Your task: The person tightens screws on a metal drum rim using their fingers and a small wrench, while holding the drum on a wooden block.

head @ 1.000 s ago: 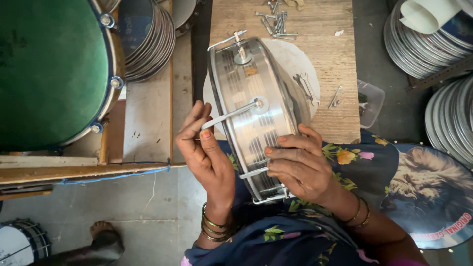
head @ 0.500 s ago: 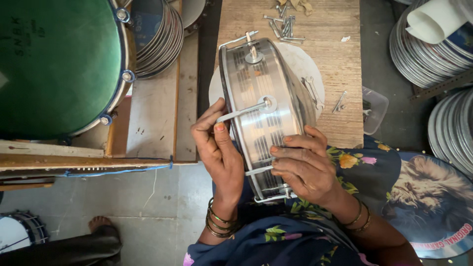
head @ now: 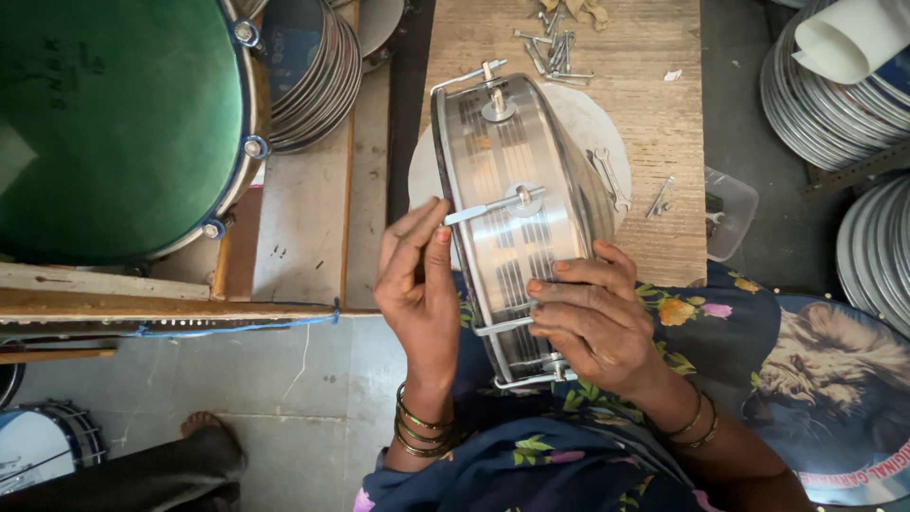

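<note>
A shiny metal drum shell stands on its edge in my lap, leaning on a low wooden table. Thin tension rods with hooks run across its side. My left hand pinches the end of one tension rod at the shell's left rim, fingers closed on it. My right hand lies over the near part of the shell with fingers spread, holding it steady beside another rod. A white round drumhead lies under the shell.
A large green drum stands at the left. Stacks of metal rings and stacks of rings at the right surround the table. Loose bolts and a spanner lie on the table. Another person's foot is at lower left.
The drum shell has shifted slightly in view as my head moved. My left hand has slid up a little along the rod. My right hand keeps its hold.
</note>
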